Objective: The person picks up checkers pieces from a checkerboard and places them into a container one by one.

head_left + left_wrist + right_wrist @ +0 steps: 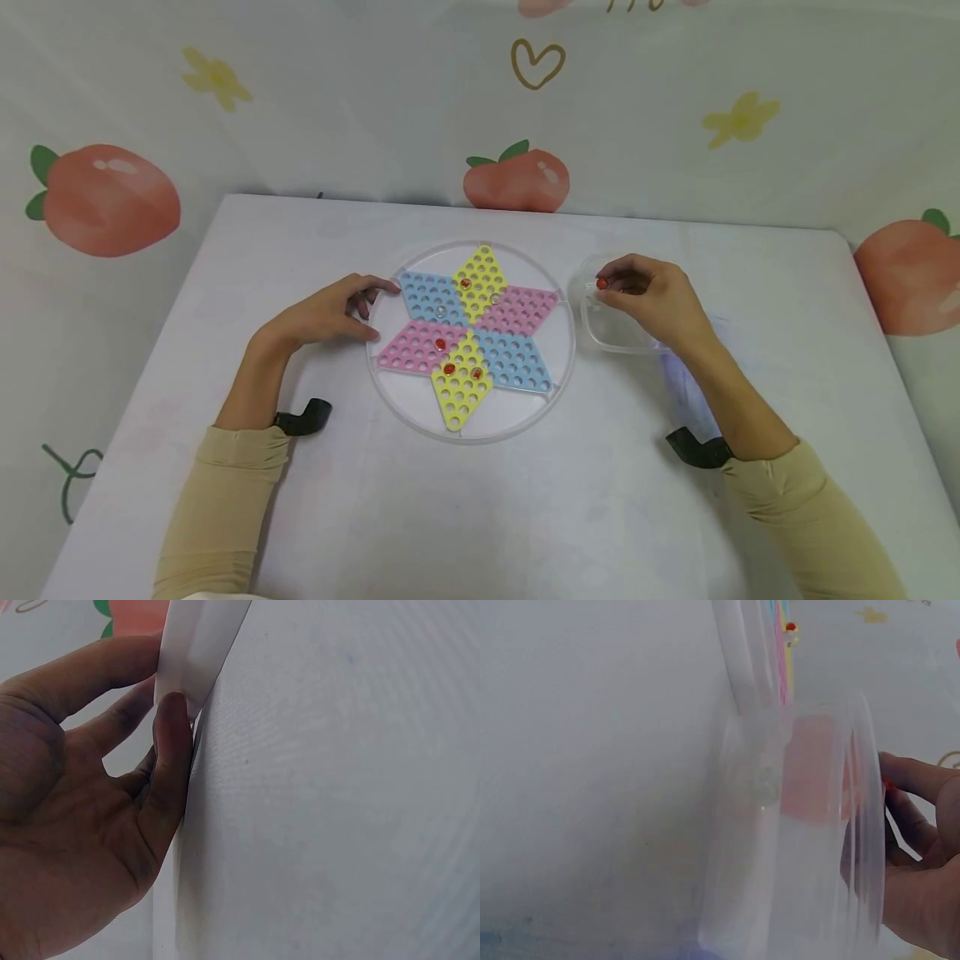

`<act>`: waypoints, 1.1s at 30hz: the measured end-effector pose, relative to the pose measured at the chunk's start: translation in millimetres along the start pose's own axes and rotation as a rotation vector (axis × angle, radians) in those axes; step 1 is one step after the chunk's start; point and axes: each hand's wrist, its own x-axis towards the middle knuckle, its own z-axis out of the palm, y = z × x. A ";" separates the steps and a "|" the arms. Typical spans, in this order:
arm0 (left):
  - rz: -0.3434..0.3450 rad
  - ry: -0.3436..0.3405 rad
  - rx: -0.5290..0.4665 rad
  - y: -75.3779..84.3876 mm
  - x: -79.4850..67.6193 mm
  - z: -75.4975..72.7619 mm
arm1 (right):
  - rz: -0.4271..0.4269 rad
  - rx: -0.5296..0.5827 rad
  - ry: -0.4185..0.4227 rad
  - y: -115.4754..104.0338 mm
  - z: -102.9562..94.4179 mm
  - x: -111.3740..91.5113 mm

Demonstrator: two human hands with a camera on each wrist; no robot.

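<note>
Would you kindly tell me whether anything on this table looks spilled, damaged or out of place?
Nothing stands out. The round game board looks intact, the marbles on it appear seated in its holes, and the clear container stands upright beside it. The right hand pinches a red marble.

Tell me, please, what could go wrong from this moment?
The right hand pinches a small red marble at the clear container; if it slips, it may drop inside or roll across the table.

The left hand touches the rim of the star board; a bump might shift it and unseat the marbles on it.
</note>
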 end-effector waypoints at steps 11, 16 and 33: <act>0.001 -0.007 -0.007 0.0 2.3 -0.2 | 0.061 -0.032 0.000 11.4 -4.9 7.4; 0.004 -0.006 -0.002 -2.6 -0.7 -2.6 | 0.102 -0.051 -0.020 14.8 -3.4 13.8; 0.004 -0.008 0.008 -5.2 -0.3 -1.0 | 0.163 -0.104 -0.012 21.5 -1.8 16.8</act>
